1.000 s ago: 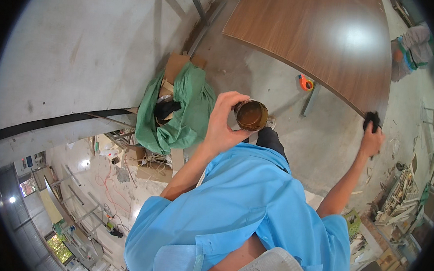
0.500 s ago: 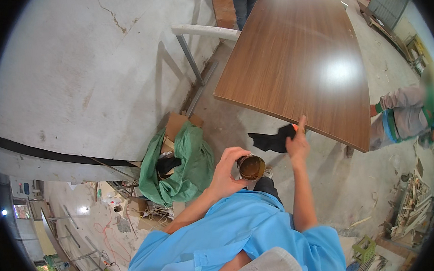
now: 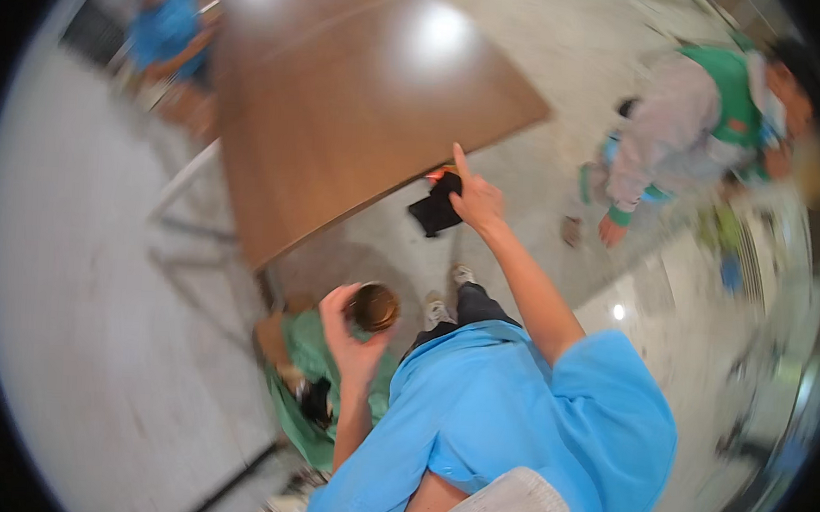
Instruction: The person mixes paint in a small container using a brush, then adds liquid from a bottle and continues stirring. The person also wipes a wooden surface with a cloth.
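My left hand (image 3: 348,332) is closed around a round brown can-like container (image 3: 374,307), held up in front of my chest. My right hand (image 3: 473,197) is stretched out with the forefinger raised and grips a black cloth (image 3: 436,208) that hangs by the near edge of a large brown wooden tabletop (image 3: 343,113). The picture is blurred by motion. I wear a light blue shirt.
A green cloth bag (image 3: 301,389) lies on the pale concrete floor below my left hand. A person in grey with a green vest (image 3: 686,122) bends at the right. Another person in blue (image 3: 167,30) stands beyond the table at the top left. The table's metal legs (image 3: 185,216) stand at the left.
The view has swung, so the table now fills the upper middle. My right hand stays on the black cloth at the table's edge and my left hand still holds the brown container.
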`<state>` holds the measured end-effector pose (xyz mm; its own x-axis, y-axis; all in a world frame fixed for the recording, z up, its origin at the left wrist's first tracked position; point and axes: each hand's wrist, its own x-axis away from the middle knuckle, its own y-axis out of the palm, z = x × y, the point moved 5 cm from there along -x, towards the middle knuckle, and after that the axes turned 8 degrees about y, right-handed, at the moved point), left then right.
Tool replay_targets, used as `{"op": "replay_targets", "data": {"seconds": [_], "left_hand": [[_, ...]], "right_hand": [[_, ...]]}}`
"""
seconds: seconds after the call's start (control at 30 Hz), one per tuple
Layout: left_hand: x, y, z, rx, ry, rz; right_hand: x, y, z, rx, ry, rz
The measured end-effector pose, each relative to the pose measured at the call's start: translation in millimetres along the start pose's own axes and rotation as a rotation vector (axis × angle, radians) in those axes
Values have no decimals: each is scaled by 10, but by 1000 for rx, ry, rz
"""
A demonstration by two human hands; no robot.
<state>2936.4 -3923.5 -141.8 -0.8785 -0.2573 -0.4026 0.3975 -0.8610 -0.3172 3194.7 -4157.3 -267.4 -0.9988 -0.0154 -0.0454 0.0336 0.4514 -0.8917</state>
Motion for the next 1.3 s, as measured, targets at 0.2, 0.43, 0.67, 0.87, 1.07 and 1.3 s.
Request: {"op": "replay_targets", "data": {"seconds": [0.2,0.43,0.67,0.87,1.07,1.3], "left_hand": [[-251,746,-115,160,9,-178],[-441,2348,313,330,91,-614],[-104,4490,1363,466,248,-1038],[887,6416,2352,636,200,-1357],[1793,7793,3281,723,454,-1687],[2667,9533,4257,720,729,-1811]], "right_hand": [[-19,-529,1477,-305,389,257],[1458,-302,3081,-785,721,281],[2830,-822,4725,-1469,1238,579],[3847,-1899,6214,-1222,1277,999],[4745,-2022,7344,-832,1450,1095],[6295,-1136,7910,-716,1911,847]]}}
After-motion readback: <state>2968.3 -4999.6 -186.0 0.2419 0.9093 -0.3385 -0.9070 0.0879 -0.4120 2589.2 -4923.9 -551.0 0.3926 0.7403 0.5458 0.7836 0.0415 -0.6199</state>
